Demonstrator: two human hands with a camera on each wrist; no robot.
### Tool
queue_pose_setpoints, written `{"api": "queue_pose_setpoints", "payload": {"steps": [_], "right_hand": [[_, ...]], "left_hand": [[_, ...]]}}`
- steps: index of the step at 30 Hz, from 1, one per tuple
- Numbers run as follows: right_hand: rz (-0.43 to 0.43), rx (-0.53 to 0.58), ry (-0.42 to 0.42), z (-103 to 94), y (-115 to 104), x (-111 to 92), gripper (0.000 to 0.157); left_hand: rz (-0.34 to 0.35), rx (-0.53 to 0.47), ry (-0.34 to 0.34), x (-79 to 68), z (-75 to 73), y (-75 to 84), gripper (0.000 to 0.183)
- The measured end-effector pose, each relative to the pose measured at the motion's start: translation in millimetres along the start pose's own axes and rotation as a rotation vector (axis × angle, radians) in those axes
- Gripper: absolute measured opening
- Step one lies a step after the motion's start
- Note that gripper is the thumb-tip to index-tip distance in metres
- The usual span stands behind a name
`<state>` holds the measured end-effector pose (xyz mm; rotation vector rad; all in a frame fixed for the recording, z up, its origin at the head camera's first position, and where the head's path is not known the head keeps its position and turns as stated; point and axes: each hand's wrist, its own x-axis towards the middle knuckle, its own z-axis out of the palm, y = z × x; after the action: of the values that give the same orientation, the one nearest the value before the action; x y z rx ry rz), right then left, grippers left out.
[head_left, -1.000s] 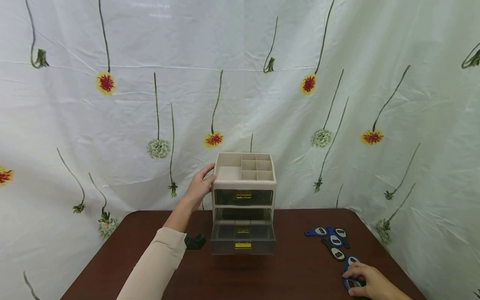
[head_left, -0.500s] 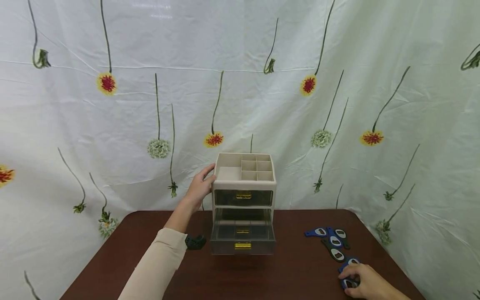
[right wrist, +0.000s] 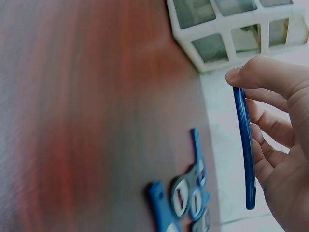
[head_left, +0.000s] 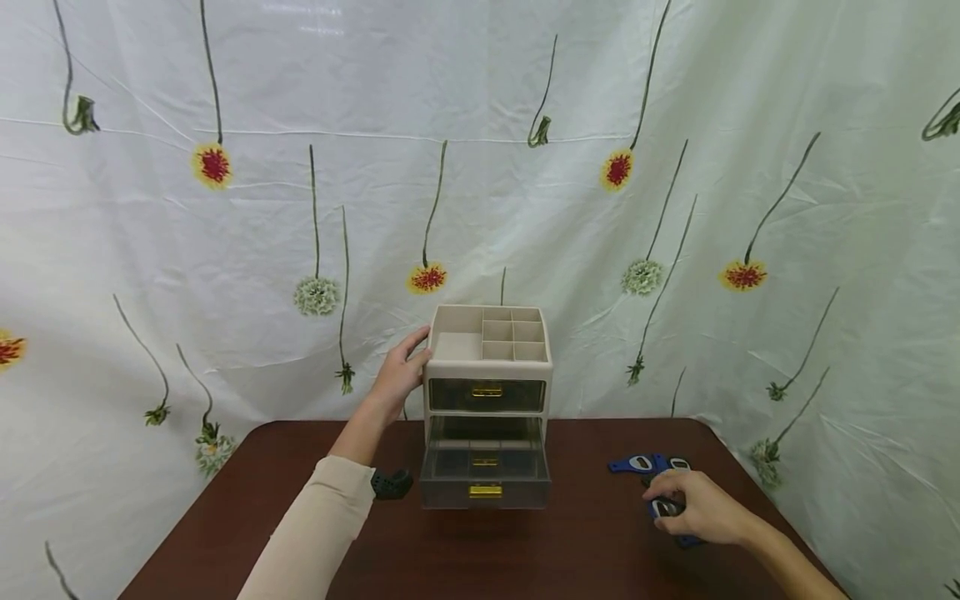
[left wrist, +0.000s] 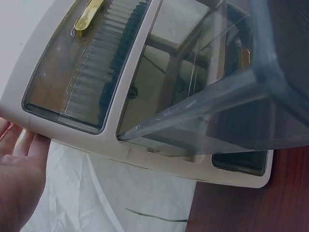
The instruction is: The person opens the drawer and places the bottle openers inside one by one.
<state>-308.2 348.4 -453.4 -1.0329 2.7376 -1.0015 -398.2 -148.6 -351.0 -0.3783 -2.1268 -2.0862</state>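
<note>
Brn tbl (head_left: 585,546): drawer unit (head_left: 487,404), btl openers (head_left: 632,464).

- The opener (right wrist: 245,150) I hold — blue, with a paler shine along its edge.
- The other openers (head_left: 621,466) I see: some blue, some near-black, with pale ovals set in them.
- The box (head_left: 491,365) I touch: plain cream.
- Its drawers (head_left: 450,396): see-through smoky grey.
- Their handles (head_left: 487,392): shiny gold.
- My left sleeve (head_left: 303,529): plain beige.
- The table (head_left: 585,525) before me: dark red-brown, streaked lighter and darker like wood grain.
- The cloth (head_left: 480,75) I face: white, printed all over — red blooms (head_left: 617,169) ringed in yellow, pale green-white puffs (head_left: 316,297), long dark green stems (head_left: 312,208).
</note>
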Motion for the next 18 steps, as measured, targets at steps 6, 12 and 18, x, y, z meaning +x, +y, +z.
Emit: {"api": "queue_pose_setpoints", "payload": {"steps": [6,12,18], "right_hand": [[-0.074,-0.047,-0.007,-3.9,-14.8,20.6,0.023],[-0.100,-0.086,-0.013,-7.5,-30.5,41.3,0.024],[-0.140,-0.124,-0.011,-8.9,-53.3,70.5,0.025]], "left_hand": [[-0.005,-0.006,0.000,-1.5,0.3,0.2,0.055],[0.001,-0.008,0.003,-2.1,0.2,2.0,0.055],[0.000,0.004,0.006,0.7,1.0,-0.1,0.055]]}}
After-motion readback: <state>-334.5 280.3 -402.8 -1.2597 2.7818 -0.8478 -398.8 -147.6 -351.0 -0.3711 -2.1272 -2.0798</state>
